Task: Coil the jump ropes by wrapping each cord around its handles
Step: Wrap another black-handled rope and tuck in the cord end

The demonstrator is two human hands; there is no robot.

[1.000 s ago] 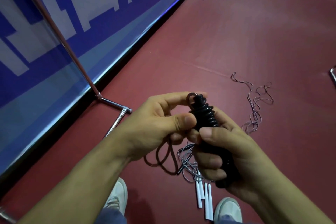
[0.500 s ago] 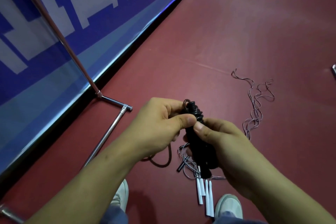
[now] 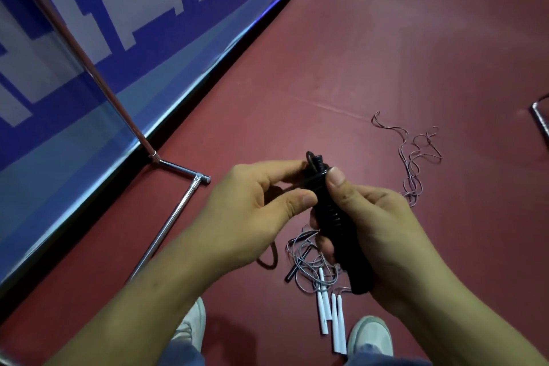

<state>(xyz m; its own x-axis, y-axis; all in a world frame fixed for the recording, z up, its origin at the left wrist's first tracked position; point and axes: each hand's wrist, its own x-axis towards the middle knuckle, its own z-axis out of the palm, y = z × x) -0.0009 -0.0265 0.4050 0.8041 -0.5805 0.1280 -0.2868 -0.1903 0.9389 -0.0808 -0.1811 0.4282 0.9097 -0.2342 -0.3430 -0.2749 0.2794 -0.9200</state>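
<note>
Standing over red floor [image 3: 386, 53], leaving white-handled ropes [image 3: 329, 315] untouched between shoes [image 3: 371, 336]. Curling right hand [image 3: 386, 235] fingers round black handles [image 3: 332, 226], long axis pointing up and away. Pinching cord loop [image 3: 312, 159] at far tip with left hand [image 3: 252, 211] fingers, just left of handles. Probably tucking last turn next.

Black handles [image 3: 332, 217]: far side hidden inside my right grip [image 3: 383, 235].
Cord [image 3: 315, 162]: slack disappears behind my left grip [image 3: 252, 211].
Shoes [image 3: 371, 336]: cut by bottom edge.
Metal piece [image 3: 542, 119]: cropped at right edge.
Grey tangle [image 3: 309, 261]: strands too fine to trace.
</note>
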